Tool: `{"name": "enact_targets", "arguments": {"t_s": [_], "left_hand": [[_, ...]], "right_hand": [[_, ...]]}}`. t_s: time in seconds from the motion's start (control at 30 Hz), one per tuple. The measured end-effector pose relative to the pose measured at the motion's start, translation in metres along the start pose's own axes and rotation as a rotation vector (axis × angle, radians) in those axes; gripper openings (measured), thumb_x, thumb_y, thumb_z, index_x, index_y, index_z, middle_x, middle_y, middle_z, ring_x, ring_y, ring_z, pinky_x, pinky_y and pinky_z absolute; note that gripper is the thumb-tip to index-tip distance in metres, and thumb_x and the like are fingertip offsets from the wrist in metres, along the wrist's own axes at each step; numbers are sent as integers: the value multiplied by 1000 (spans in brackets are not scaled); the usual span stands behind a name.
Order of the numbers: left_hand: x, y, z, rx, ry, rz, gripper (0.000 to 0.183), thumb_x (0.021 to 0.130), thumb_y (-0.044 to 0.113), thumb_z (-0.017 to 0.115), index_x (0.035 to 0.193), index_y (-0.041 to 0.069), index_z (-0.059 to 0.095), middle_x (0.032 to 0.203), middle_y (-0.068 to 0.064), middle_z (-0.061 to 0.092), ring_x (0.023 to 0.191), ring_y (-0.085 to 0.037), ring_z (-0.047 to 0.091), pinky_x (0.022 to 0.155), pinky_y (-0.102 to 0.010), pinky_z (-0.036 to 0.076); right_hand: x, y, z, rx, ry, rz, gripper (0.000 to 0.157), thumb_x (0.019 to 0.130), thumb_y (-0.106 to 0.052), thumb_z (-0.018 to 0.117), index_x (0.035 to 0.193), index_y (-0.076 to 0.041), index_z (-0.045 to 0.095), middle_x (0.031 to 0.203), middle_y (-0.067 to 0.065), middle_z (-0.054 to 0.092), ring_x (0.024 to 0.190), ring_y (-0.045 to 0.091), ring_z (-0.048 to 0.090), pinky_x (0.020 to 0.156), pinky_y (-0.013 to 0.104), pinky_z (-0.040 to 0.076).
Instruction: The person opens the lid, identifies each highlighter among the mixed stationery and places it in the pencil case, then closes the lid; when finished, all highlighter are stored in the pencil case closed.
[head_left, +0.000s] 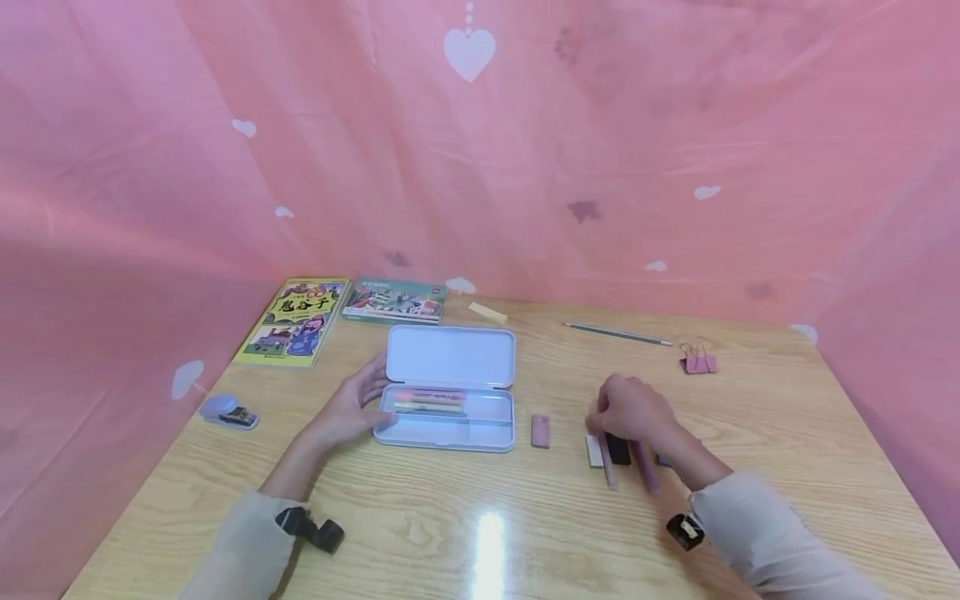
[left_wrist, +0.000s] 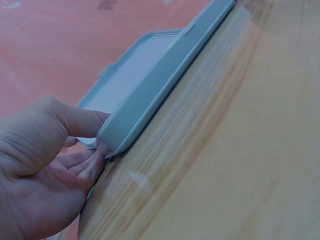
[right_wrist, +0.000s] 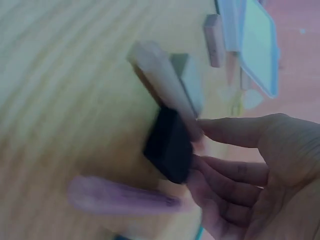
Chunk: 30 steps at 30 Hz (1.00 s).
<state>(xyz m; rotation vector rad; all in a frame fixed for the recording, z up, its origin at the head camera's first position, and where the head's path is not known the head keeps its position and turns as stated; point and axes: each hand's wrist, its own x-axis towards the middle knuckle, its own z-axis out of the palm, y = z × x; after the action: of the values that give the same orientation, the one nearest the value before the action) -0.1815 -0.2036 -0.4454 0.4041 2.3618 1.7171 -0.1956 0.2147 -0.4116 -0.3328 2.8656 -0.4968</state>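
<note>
An open pale blue pencil case (head_left: pixel 491 436) lies mid-table with several pens (head_left: pixel 429 401) in its upper compartment. My left hand (head_left: pixel 352 407) grips the case's left end, thumb at the rim; in the left wrist view, fingers (left_wrist: pixel 82 165) reach around its corner. To the right, my right hand (head_left: pixel 633 408) pinches the end of a pale pink pen (right_wrist: pixel 162 75) between thumb and fingers. Its fingers also touch a black block-shaped eraser (right_wrist: pixel 169 145). Beside them lie a white eraser (head_left: pixel 594 452) and a purple pen (head_left: pixel 647 468). The right wrist view is blurred.
A pink eraser (head_left: pixel 540 431) lies between case and right hand. Behind are a yellow book (head_left: pixel 296 323), a green book (head_left: pixel 396 301), a yellow strip (head_left: pixel 487 313), a pencil (head_left: pixel 617 334) and a pink binder clip (head_left: pixel 699 363). A stapler (head_left: pixel 229 412) sits far left.
</note>
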Motion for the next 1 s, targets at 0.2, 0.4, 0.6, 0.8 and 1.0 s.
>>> {"name": "enact_targets", "arguments": {"t_s": [0.2, 0.4, 0.6, 0.8, 1.0], "left_hand": [[5, -12, 0, -15, 2, 14, 99, 74, -7, 71, 151, 6, 12, 139, -23, 42, 129, -38, 41, 114, -48, 28], [9, -30, -1, -4, 16, 22, 102, 73, -4, 74, 152, 13, 12, 139, -17, 44, 129, -32, 43, 114, -44, 30], [9, -33, -4, -4, 12, 28, 102, 73, 0, 75, 152, 16, 14, 140, -17, 44, 129, -32, 42, 114, -44, 30], [13, -37, -4, -10, 0, 33, 102, 73, 2, 76, 152, 20, 14, 141, -14, 44, 130, -30, 42, 114, -43, 30], [11, -36, -1, 15, 30, -17, 102, 73, 0, 75, 152, 24, 15, 141, -9, 45, 129, -26, 44, 113, -39, 32]], "right_hand": [[-3, -3, 3, 30, 43, 37, 19, 77, -22, 66, 61, -12, 64, 48, -6, 48, 45, 11, 43, 38, 22, 31], [-4, -7, -17, 116, 98, -71, 22, 84, -16, 65, 95, 3, 68, 65, 6, 63, 50, 11, 54, 41, 24, 44], [2, -18, -39, 82, 115, -133, 23, 86, -16, 63, 99, 2, 67, 71, 6, 65, 56, 12, 55, 48, 25, 46], [21, -56, -41, 56, 128, -201, 21, 87, -18, 63, 99, -2, 69, 68, 1, 65, 52, 10, 53, 49, 25, 45], [52, -119, -17, 71, 81, -330, 20, 84, -15, 68, 100, -5, 70, 77, 3, 68, 60, 9, 57, 50, 22, 47]]}}
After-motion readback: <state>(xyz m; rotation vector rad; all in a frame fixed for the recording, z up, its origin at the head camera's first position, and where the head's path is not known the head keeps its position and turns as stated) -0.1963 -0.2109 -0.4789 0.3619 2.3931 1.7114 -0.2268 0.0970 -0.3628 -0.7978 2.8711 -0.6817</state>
